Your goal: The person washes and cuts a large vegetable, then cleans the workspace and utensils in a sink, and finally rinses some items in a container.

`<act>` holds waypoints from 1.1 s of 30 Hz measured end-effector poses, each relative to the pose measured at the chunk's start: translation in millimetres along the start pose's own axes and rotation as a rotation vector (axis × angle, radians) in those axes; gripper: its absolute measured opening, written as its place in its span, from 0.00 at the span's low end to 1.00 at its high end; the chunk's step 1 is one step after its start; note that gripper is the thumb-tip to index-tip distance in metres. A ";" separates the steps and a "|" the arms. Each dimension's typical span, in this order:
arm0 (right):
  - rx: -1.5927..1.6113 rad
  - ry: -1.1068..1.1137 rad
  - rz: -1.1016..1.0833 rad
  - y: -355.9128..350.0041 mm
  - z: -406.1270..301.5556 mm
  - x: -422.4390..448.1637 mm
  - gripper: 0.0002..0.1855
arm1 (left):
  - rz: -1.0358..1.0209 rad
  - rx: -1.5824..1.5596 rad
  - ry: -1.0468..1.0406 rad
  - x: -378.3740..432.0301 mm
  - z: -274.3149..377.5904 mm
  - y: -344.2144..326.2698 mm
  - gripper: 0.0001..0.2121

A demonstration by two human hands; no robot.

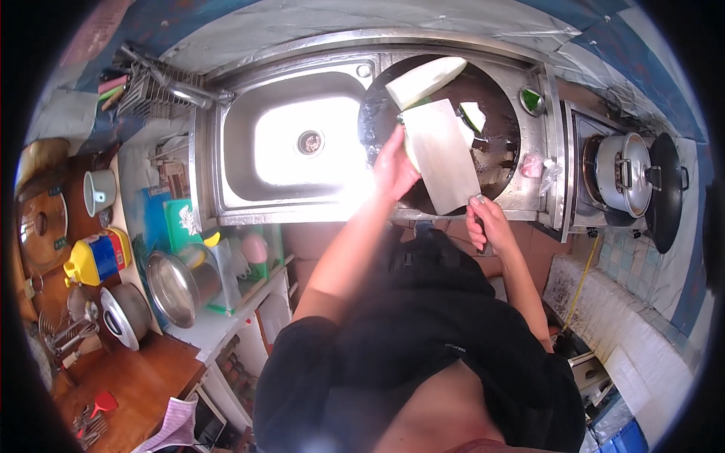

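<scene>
My right hand (490,224) grips the dark handle of a wide cleaver (442,156), its broad metal blade lying across a round dark cutting board (498,85). My left hand (398,167) is at the blade's left side, on a pale piece of gourd (410,153) mostly hidden by the blade. Past the cleaver, a long peeled white gourd piece (427,81) rests on the board's far part. Right of the blade lie smaller white chunks (473,116) with some dark green rind.
A steel sink (241,127) with a faucet (184,95) adjoins the board on the left. At right are a small bowl with a green piece (531,100), a pink bundle (531,165) and a lidded pot (626,175) on a stove. A knife rack (150,93) stands behind left.
</scene>
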State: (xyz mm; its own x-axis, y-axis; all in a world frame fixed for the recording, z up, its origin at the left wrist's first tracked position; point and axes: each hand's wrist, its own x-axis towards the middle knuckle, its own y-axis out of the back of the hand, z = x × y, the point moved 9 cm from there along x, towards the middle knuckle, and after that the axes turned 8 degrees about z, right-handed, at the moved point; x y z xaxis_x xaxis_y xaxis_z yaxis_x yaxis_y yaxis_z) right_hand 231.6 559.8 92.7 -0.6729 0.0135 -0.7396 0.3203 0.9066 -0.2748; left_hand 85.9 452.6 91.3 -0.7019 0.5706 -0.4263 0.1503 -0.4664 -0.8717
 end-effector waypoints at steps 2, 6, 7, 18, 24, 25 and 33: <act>0.002 0.053 0.113 25.5 1.2 -2.2 0.16 | 0.093 0.259 -0.131 -0.9 15.5 11.4 0.18; 0.120 0.103 0.347 98.5 4.6 -4.7 0.17 | 0.245 1.428 -0.868 -8.6 53.6 -8.8 0.22; 0.097 0.113 0.418 113.4 1.7 -3.7 0.17 | 0.233 1.897 -1.137 -16.5 47.2 -29.4 0.25; -0.089 0.056 0.145 52.5 37.4 48.6 0.18 | 0.311 2.055 -1.085 19.9 -15.1 -41.9 0.32; -0.124 0.069 0.024 36.0 18.3 46.3 0.15 | 0.349 1.819 -1.236 6.8 -1.4 -41.7 0.25; -0.136 0.071 0.002 33.4 14.7 43.1 0.15 | 0.357 1.769 -1.280 2.3 -0.1 -43.7 0.25; -0.340 0.318 0.106 7.2 -34.6 9.1 0.11 | 0.398 1.271 -1.567 -27.0 31.6 -51.1 0.25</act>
State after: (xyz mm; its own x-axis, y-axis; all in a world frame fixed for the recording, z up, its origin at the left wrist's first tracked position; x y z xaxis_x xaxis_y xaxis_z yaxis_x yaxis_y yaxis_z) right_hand 204.8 581.0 105.2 -0.8360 0.1942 -0.5133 0.1976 0.9791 0.0485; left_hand 75.3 439.6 155.0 -0.7348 -0.2783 0.6186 0.4329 -0.8945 0.1117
